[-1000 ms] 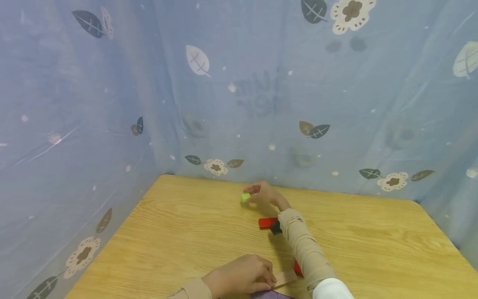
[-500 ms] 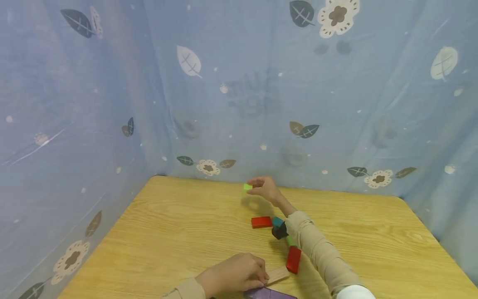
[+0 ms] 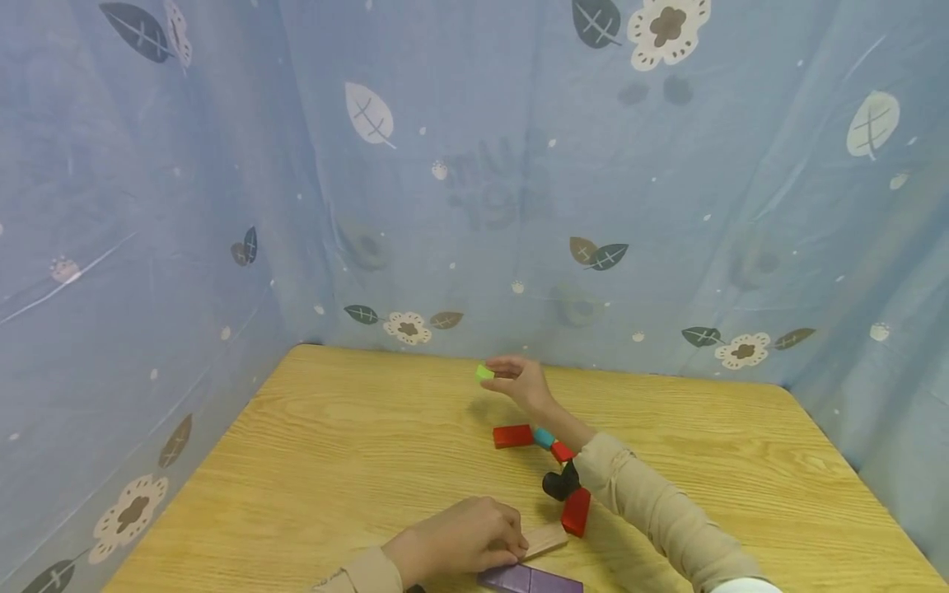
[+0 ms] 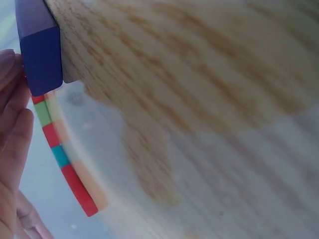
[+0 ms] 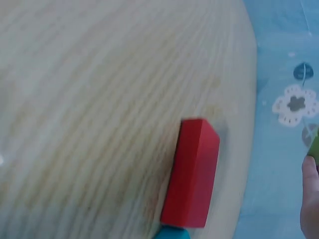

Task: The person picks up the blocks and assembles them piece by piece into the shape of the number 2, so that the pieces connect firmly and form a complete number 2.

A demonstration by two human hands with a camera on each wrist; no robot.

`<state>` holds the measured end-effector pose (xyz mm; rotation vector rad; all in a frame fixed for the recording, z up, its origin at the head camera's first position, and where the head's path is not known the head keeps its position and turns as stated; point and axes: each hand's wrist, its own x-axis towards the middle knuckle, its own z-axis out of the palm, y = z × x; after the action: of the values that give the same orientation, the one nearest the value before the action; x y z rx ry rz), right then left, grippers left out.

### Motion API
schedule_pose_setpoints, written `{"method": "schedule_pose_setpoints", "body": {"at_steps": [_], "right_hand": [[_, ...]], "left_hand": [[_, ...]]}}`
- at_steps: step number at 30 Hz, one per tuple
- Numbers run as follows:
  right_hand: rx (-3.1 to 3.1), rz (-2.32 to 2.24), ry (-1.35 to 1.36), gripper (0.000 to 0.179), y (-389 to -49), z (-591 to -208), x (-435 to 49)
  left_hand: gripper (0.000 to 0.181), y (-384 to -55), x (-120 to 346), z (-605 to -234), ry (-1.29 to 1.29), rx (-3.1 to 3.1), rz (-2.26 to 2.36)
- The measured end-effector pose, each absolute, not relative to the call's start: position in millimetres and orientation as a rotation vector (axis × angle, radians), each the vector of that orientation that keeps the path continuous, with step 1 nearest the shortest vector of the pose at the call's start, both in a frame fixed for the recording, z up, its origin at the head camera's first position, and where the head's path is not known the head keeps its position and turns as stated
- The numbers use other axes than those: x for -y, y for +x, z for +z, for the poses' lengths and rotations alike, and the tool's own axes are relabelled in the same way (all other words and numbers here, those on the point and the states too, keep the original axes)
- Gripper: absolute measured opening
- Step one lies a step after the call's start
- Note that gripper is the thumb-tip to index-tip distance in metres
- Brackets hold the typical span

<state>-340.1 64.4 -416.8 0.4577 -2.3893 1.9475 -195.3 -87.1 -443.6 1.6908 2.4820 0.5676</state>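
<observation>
My right hand point(image 3: 523, 385) pinches a small lime-green cube point(image 3: 484, 373) above the far part of the table; in the right wrist view only a finger and the edge of the green cube point(image 5: 315, 149) show at the right edge. Near the front, my left hand point(image 3: 467, 535) pinches the left end of a plain wooden block point(image 3: 545, 539), its thumb close against a purple block point(image 3: 530, 579). That purple block point(image 4: 40, 55) fills the upper left of the left wrist view, fingers beside it. The wooden block's left end is hidden by the hand.
A curved row runs back from the wooden block: a red block point(image 3: 576, 512), a smaller red one point(image 3: 562, 452), a teal piece point(image 3: 544, 437) and a long red block point(image 3: 513, 436). The left wrist view also shows a green piece point(image 4: 43, 113) there. Patterned blue cloth point(image 3: 474, 165) walls the table.
My right hand has lifted the green cube off the table toward the back. The left hand keeps its grip on the wooden block. The head view has shifted slightly.
</observation>
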Motion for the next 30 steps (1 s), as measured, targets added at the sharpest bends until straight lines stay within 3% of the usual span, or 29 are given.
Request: {"method": "schedule_pose_setpoints", "body": {"at_steps": [20,30], "right_hand": [[2.429,2.021,0.679,0.042,-297.5,-410.1,-64.6],[2.424,1.997,0.772,0.040,-298.1,-428.1,-65.5]], "left_hand": [[0.012,-193.4,85.5,-442.8,1.679,-2.465,0.606],[0.013,-193.4,86.8,-444.1,1.705,-2.476,0.607]]}}
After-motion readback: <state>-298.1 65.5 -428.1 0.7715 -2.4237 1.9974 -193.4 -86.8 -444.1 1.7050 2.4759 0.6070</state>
